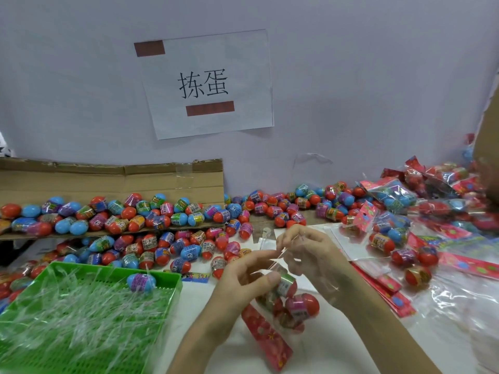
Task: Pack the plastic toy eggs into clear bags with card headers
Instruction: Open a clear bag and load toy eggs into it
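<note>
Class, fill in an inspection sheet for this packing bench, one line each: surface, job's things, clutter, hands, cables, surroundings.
Surface: white table, mostly covered.
Job's things: loose eggs heaped along the back; bag with eggs inside, its red header towards the person; packed bags piled at the right.
Clutter: green tray of clear strips with one blue egg on top; cardboard under some eggs, back left.
Hands: left hand holds the bag; right hand pinches a thin strip above it.
Cables: nothing seen.
Surroundings: pale wall with a paper sign.
</note>
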`<state>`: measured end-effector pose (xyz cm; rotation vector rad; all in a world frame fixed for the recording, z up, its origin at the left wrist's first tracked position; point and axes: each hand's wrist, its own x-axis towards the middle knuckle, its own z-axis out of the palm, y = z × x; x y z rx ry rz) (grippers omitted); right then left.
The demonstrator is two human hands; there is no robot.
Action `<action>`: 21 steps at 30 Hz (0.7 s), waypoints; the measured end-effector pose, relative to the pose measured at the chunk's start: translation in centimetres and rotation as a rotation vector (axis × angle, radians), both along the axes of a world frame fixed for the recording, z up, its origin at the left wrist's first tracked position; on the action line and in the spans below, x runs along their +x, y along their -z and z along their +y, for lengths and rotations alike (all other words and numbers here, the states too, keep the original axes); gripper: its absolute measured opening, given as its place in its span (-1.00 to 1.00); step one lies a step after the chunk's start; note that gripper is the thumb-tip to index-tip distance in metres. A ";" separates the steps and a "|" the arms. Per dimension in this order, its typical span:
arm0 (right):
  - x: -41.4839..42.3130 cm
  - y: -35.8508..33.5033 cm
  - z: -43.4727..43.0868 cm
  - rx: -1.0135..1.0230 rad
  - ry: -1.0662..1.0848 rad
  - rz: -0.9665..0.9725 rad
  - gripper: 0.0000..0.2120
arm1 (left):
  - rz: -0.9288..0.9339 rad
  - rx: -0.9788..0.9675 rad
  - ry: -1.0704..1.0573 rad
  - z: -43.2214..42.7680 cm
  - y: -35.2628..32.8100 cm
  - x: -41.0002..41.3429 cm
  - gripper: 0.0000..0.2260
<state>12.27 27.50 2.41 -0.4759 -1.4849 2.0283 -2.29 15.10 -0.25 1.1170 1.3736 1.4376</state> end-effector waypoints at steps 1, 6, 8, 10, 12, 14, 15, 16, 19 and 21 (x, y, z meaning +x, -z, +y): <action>0.0 0.1 0.2 -0.003 0.037 -0.032 -0.82 | -0.009 -0.002 0.001 0.0 0.0 0.2 -0.59; 0.2 0.5 0.8 -0.170 0.273 -0.104 -0.81 | -0.082 -0.009 -0.131 0.4 0.3 0.2 -0.64; 0.4 0.4 1.1 -0.250 0.277 -0.056 -0.76 | -0.161 -0.002 -0.218 0.5 0.4 0.0 -0.72; 0.5 0.2 1.2 -0.218 0.207 -0.063 -0.58 | -0.207 0.012 -0.291 0.5 0.4 -0.2 -0.75; 0.3 0.0 0.8 -0.097 0.176 -0.175 -0.55 | -0.245 0.025 -0.323 0.4 0.4 -0.3 -0.74; -0.1 0.2 0.3 0.055 0.226 -0.275 -0.71 | -0.276 0.028 -0.325 0.4 0.5 -0.3 -0.75; -0.3 0.4 0.1 0.111 0.273 -0.296 -0.83 | -0.275 0.025 -0.324 0.5 0.5 -0.3 -0.78; -0.4 0.6 0.0 0.142 0.315 -0.302 -0.92 | -0.264 0.018 -0.324 0.5 0.6 -0.3 -0.81; -0.4 1.0 0.0 0.165 0.361 -0.294 -0.97 | -0.226 0.007 -0.353 0.6 1.0 -0.4 -0.86; -0.4 0.9 0.1 0.177 0.353 -0.296 -0.97 | -0.228 0.028 -0.386 0.7 1.0 -0.5 -0.86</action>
